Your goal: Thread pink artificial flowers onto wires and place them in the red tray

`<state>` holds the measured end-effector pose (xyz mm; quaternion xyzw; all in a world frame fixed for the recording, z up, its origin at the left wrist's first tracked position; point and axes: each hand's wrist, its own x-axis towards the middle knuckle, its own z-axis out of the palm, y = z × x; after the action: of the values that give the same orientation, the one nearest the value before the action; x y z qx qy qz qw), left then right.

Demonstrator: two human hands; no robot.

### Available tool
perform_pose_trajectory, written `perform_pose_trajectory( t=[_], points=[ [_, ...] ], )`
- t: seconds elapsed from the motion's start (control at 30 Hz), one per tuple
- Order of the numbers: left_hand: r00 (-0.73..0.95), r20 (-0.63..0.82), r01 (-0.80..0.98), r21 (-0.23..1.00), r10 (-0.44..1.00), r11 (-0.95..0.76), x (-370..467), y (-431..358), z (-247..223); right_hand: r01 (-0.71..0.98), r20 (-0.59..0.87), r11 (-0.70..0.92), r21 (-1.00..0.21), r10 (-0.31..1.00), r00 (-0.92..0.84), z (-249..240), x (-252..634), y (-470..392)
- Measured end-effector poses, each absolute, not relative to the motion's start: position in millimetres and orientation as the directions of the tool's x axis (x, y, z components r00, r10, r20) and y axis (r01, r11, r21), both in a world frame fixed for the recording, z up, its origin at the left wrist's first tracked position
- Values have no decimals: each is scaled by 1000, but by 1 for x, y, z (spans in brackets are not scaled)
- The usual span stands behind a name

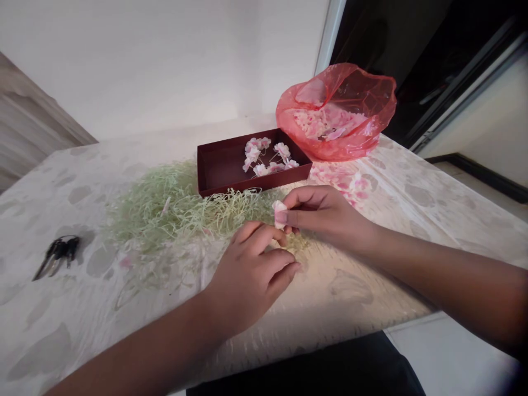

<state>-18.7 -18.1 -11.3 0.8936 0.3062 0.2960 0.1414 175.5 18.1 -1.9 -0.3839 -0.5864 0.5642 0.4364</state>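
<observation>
My right hand (325, 212) pinches a small pink-and-white artificial flower (279, 213) between thumb and fingers, above the table. My left hand (258, 272) is just below and left of the flower, back up, with its fingers curled and the thumb close to the index finger; what lies between them is hidden. Pale green shredded paper (165, 206) spreads behind and left of both hands. Beyond it, a dark maroon open box (220, 168) holds several wire-stemmed pink flowers (264, 157) in its right part.
A translucent red plastic bag (342, 146) full of pink flowers stands open behind the box on the right. Loose pink petals or flowers (357, 187) lie in front of it. Keys (60, 253) rest on the patterned tablecloth (433, 220) at far left. A white wall (165, 66) borders the back.
</observation>
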Motion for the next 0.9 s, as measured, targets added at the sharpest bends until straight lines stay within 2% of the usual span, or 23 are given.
perform_pose_trajectory(
  t=[0.13,0.23,0.33,0.43,0.57,0.9],
  points=[
    [542,451,320,670,709,-670,-20,-13,-7,-150,95,38,-988,917,-388,-1,178,19],
    [404,332,291,836,852,-464,-23,-12,-4,-227,108,14,-974,908,-406,1,180,20],
    [281,184,234,938,942,-254,-25,-14,-2,-234,73,-30,-972,904,-422,1,179,20],
    [256,72,153,982,964,-114,-25,-15,0,-219,42,-63,-974,896,-442,2,178,19],
    [255,-7,131,991,967,-27,-24,-14,1,-221,47,-60,-974,891,-451,1,178,17],
    [271,-8,133,991,963,-29,-24,-14,3,-218,65,-37,-975,894,-444,0,178,16]
  ],
)
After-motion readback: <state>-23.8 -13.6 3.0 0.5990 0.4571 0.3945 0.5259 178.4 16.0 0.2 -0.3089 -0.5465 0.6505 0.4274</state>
